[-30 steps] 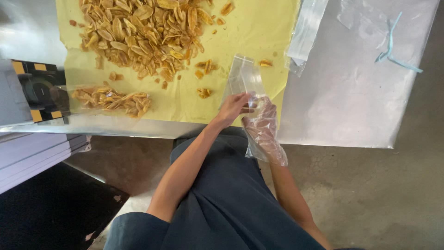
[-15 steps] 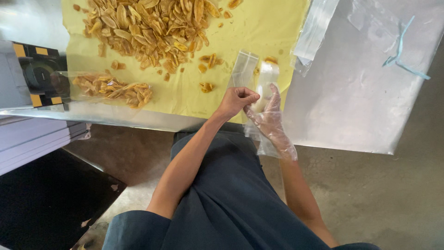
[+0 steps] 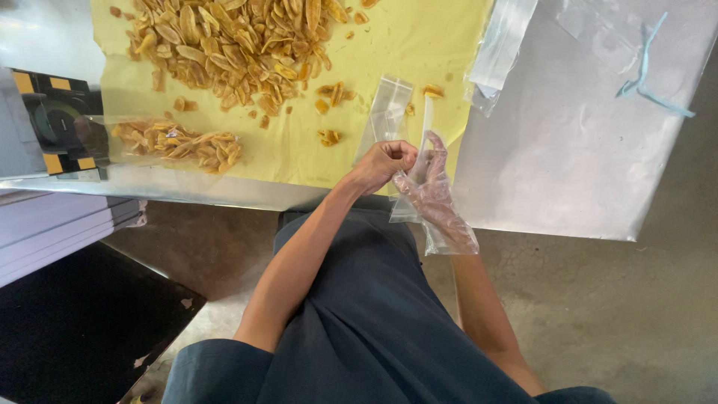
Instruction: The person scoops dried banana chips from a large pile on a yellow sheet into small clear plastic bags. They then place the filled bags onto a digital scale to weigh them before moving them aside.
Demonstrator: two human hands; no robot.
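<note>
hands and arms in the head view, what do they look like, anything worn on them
The left hand is bare, with no ring, watch or band that shows. The right hand wears a loose, see-through plastic glove, crinkled and baggy, whose open cuff flares past the wrist. Both forearms are uncovered up to short dark blue-grey sleeves near the shoulders.
</note>
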